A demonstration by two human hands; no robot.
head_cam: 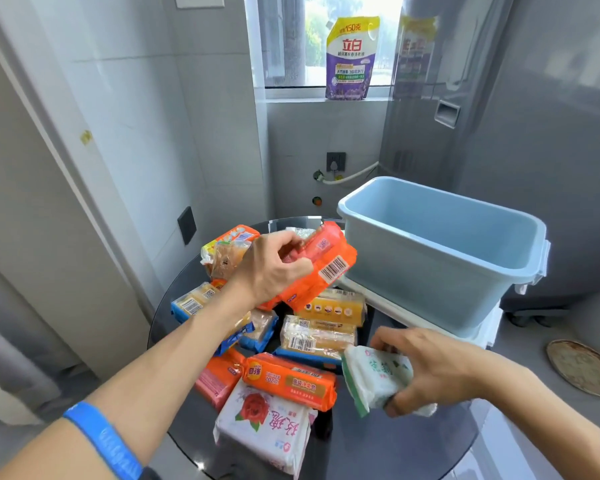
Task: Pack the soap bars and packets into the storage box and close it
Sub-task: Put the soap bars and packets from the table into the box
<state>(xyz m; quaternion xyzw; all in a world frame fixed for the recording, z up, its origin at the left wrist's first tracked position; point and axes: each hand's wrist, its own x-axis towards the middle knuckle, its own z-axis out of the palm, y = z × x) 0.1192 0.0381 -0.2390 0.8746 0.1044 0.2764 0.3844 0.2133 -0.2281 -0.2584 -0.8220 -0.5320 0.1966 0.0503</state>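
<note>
Several wrapped soap packets lie in a heap on a round dark glass table (388, 445). My left hand (271, 268) holds an orange soap pack (323, 268) lifted above the heap, just left of the storage box. My right hand (426, 368) grips a white and green soap packet (371, 375) low over the table's right side. The light blue storage box (440, 251) stands open and empty at the right, resting on its white lid (395, 308). An orange packet (291, 379) and a white rose-print packet (264, 427) lie nearest me.
A purple and yellow detergent pouch (350, 57) stands on the window sill at the back. A grey appliance (499, 116) rises behind the box. Tiled wall and a door frame close in the left side. A round drain cover (582, 367) sits on the floor at right.
</note>
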